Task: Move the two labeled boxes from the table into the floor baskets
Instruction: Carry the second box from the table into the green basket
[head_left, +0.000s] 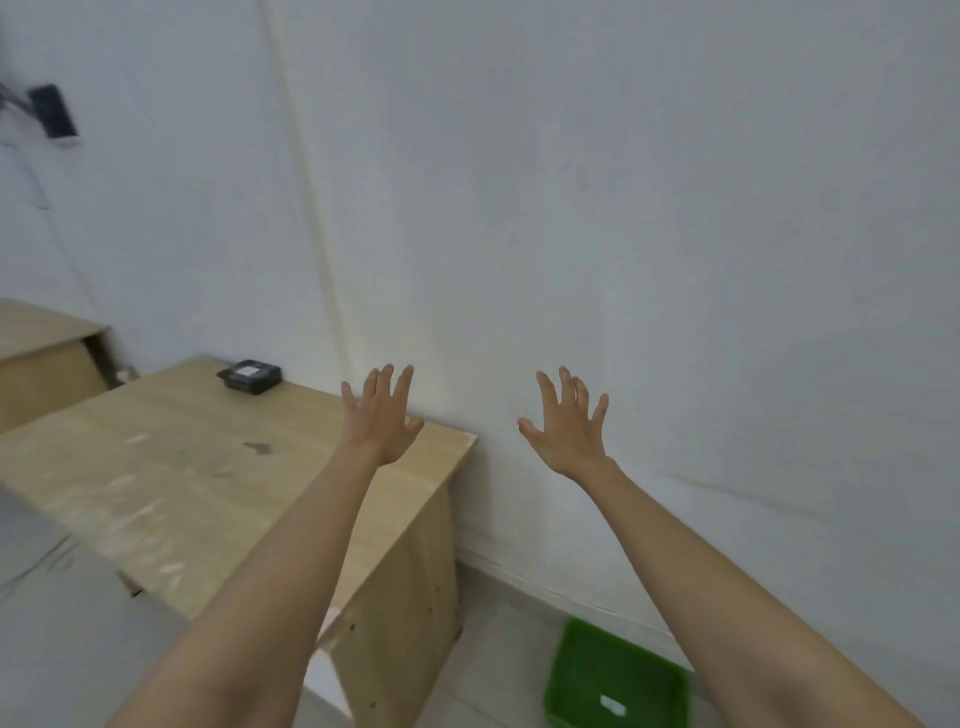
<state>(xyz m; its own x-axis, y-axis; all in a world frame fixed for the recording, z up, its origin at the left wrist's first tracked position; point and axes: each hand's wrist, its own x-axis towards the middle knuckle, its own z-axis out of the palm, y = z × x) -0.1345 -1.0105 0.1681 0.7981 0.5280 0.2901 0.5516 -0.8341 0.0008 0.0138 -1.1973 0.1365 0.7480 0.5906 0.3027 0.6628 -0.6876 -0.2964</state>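
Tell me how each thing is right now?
left hand: open, empty, raised.
right hand: open, empty, raised.
black box: closed, on the table by the wall.
table: upright.
green basket: on the floor, something small and white inside.

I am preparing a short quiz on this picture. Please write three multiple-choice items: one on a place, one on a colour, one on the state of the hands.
1. Where is the black box?
A. on the wooden table, near the wall
B. in the basket
C. in the left hand

2. What colour is the floor basket?
A. red
B. green
C. blue

3. How are the left hand and right hand?
A. both closed in fists
B. both open and empty
C. gripping one box together

Answers: 1 A, the box sits at the table's far edge; 2 B, its walls are green; 3 B, the fingers are spread with nothing held.
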